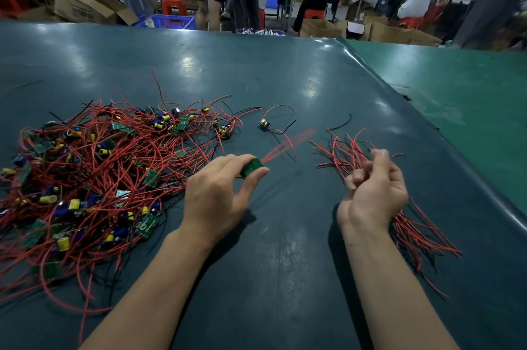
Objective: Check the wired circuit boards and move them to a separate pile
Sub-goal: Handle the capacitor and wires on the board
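A small green circuit board (251, 166) is pinched in the left hand (221, 190), just above the desk (285, 250).

Its long axis runs from near-left to far-right, and its blurred red wires (288, 141) trail toward the far right. The right hand (373, 192) is curled round a bundle of wired boards (410, 224), whose wires fan out both far-left and near-right. A big tangled pile of wired boards (94, 178) lies to the left, and one stray board (264, 123) sits farther off between the two.

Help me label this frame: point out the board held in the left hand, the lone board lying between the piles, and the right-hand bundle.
held board (252, 166), head view, green face.
lone board (263, 123), head view, its top.
right-hand bundle (346, 151), head view, red wires.
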Motion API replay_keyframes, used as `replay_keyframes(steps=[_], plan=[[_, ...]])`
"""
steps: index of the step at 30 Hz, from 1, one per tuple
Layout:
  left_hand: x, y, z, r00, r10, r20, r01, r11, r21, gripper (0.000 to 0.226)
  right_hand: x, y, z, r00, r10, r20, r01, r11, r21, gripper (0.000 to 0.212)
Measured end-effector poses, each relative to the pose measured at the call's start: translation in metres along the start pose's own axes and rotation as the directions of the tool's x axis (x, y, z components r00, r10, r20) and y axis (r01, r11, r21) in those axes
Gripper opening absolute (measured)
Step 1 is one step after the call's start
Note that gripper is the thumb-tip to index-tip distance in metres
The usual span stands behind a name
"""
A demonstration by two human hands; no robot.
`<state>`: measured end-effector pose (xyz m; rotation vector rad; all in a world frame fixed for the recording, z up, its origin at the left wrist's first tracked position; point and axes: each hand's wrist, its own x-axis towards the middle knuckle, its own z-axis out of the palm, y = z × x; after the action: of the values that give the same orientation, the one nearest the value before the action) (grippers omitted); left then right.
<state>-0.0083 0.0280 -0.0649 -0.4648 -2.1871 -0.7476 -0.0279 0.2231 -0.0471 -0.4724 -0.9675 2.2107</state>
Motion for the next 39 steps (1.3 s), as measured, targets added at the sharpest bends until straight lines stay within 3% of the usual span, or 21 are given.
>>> replay_keyframes(steps=[3, 6, 8, 12, 14, 17, 21, 24, 27, 30, 34, 39], plan=[[0.005, 0.004, 0.002, 0.995, 0.033, -0.097, -0.030, 0.999, 0.038, 0.034, -0.027, 0.010, 0.003, 0.943, 0.174, 0.282, -0.118, 0.972, -0.204, 0.034], [0.008, 0.009, 0.003, 0.990, 0.102, -0.096, -0.104, 0.994, -0.024, 0.038, -0.053, 0.019, 0.007, 0.663, 0.444, 0.604, -0.173, 0.875, -0.453, 0.036], [0.007, 0.007, 0.000, 0.991, 0.129, -0.039, -0.133, 0.983, -0.128, 0.040, -0.056, 0.018, 0.006, 0.528, 0.496, 0.689, -0.150, 0.854, -0.499, 0.036], [0.009, 0.000, -0.005, 0.976, 0.214, 0.030, -0.209, 0.970, -0.121, 0.042, -0.054, 0.013, 0.002, 0.455, 0.507, 0.733, -0.093, 0.845, -0.526, 0.044], [0.010, 0.001, -0.004, 0.970, 0.231, 0.081, -0.217, 0.965, -0.150, 0.049, -0.054, 0.011, 0.002, 0.499, 0.475, 0.725, -0.059, 0.853, -0.518, 0.041], [0.011, 0.002, -0.003, 0.973, 0.218, 0.070, -0.206, 0.967, -0.148, 0.058, -0.054, 0.010, 0.002, 0.665, 0.345, 0.662, -0.005, 0.889, -0.458, 0.029], [0.015, -0.021, -0.018, 0.970, 0.056, -0.238, -0.048, 0.998, 0.042, 0.039, -0.050, 0.006, -0.001, 0.893, -0.042, 0.448, 0.214, 0.915, -0.342, 0.037], [0.014, -0.040, -0.028, 0.916, -0.132, -0.378, 0.196, 0.971, 0.134, 0.036, -0.038, 0.001, 0.002, 0.978, -0.099, 0.186, 0.137, 0.969, -0.204, 0.035], [0.012, -0.040, -0.026, 0.917, -0.229, -0.325, 0.300, 0.935, 0.188, 0.033, -0.022, 0.002, -0.001, 0.989, 0.139, -0.060, -0.144, 0.985, -0.091, 0.035], [0.009, -0.037, -0.017, 0.922, -0.323, -0.212, 0.374, 0.884, 0.280, 0.029, -0.017, 0.004, -0.007, 0.952, 0.281, -0.119, -0.287, 0.957, -0.040, 0.033], [0.002, -0.042, -0.014, 0.849, -0.520, -0.100, 0.503, 0.733, 0.459, 0.033, -0.019, 0.006, -0.007, 0.960, 0.278, -0.017, -0.278, 0.953, -0.117, 0.030], [0.005, -0.040, -0.016, 0.825, -0.565, 0.014, 0.441, 0.659, 0.610, 0.026, -0.022, 0.013, -0.006, 0.974, 0.201, 0.105, -0.168, 0.950, -0.264, 0.035]])
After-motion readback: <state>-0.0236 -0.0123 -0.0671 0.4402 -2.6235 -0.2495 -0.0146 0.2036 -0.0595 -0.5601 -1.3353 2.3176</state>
